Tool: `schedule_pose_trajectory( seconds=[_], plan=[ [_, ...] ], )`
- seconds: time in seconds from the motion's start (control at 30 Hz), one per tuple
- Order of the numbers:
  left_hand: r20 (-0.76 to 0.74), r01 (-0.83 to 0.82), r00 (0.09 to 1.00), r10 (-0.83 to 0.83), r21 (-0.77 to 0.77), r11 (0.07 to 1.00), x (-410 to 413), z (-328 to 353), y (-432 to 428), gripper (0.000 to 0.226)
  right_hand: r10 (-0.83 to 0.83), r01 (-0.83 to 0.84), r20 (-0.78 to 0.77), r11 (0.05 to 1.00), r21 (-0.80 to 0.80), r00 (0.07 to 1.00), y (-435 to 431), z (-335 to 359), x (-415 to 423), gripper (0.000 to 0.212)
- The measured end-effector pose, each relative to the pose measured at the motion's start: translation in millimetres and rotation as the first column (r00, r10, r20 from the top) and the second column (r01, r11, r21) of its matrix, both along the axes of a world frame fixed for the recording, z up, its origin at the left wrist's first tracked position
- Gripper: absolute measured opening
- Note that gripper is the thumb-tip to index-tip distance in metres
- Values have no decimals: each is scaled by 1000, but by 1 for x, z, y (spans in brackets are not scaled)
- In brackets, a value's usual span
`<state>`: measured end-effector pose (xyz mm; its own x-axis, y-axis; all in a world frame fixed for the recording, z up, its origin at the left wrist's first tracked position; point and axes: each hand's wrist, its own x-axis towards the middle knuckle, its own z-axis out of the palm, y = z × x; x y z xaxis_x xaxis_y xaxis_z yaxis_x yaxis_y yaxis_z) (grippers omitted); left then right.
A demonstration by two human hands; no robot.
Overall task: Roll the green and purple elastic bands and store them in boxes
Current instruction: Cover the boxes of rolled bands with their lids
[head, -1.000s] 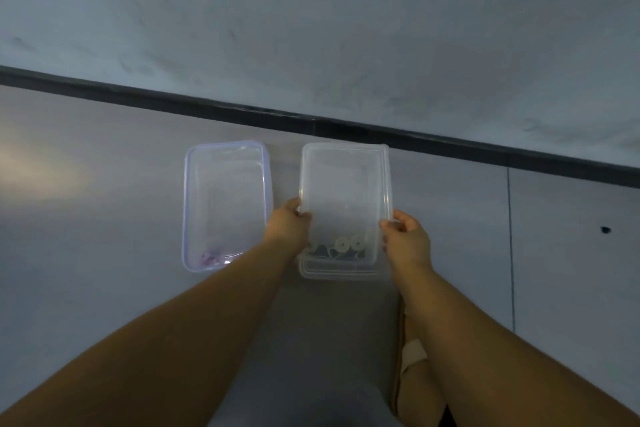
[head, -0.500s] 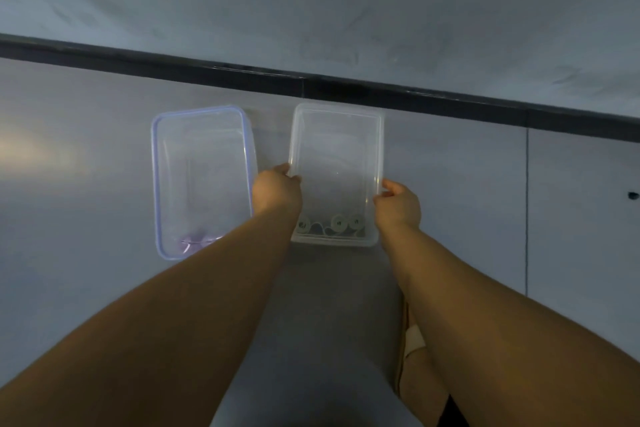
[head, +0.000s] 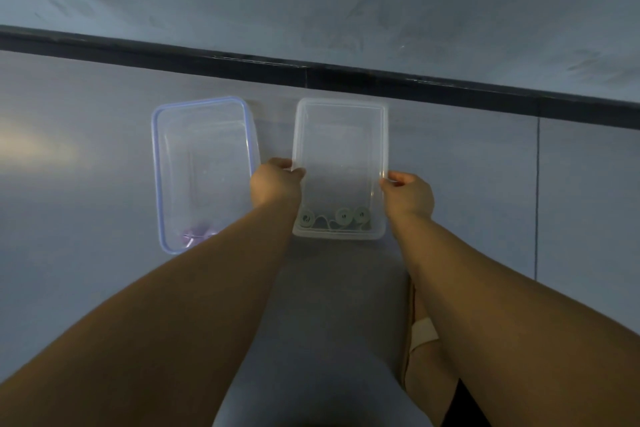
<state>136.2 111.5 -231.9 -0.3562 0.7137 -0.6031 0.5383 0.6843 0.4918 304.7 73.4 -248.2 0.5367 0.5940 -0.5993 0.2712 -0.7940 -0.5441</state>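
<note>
Grey floor (head: pixel 86 184), dark skirting strip (head: pixel 311 71); left grip (head: pixel 275 182) and right grip (head: pixel 408 196) pinching the clear box (head: pixel 341 101).

Left hand (head: pixel 275 180) and right hand (head: pixel 408 196) grip clear box (head: pixel 341 107)

left hand (head: pixel 277 182) and right hand (head: pixel 408 196) far forward, each in a pinch on the clear box (head: pixel 339 104) rim

Your clear box (head: pixel 384 135) is glossy, see-through plastic, and the blue-rimmed box (head: pixel 156 166) looks the same. The green rolls (head: pixel 343 216) you see inside it look matt. Your floor (head: pixel 86 166) is smooth, with a soft sheen.
</note>
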Motion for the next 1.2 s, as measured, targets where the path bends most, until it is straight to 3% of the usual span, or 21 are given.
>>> schedule_pose_trajectory(
  seconds=[0.13,0.37,0.53,0.67,0.77,0.87,1.03,1.2],
  plan=[
    [-7,13,1000,-13,1,1000,-2,0,-3,36,-10,10,-7,1000,17,1000,-2,-2,2,32],
    [2,202,979,-202,-25,979,-10,2,-9,44,-33,33,4,999,33,999,-2,-4,0,30],
    [75,14,997,-10,-47,999,-12,-4,-9,36,-57,58,-16,998,23,998,-2,-5,1,32],
    [91,-36,995,40,-47,998,-13,-6,-10,33,-69,70,-26,997,32,997,-3,-7,2,32],
    [79,-18,997,20,-33,999,-12,-6,-11,31,-68,69,-26,997,29,997,-3,-7,2,32],
    [39,106,994,-105,-31,994,-11,-3,-12,31,-68,69,-18,997,40,998,-4,-6,1,32],
    [11,253,967,-253,-77,964,-11,3,-20,47,-60,60,7,997,41,998,-4,-4,-1,31],
    [72,100,993,-95,-67,993,-12,1,-30,41,-50,50,-1,998,28,999,-3,-5,0,32]
  ],
)
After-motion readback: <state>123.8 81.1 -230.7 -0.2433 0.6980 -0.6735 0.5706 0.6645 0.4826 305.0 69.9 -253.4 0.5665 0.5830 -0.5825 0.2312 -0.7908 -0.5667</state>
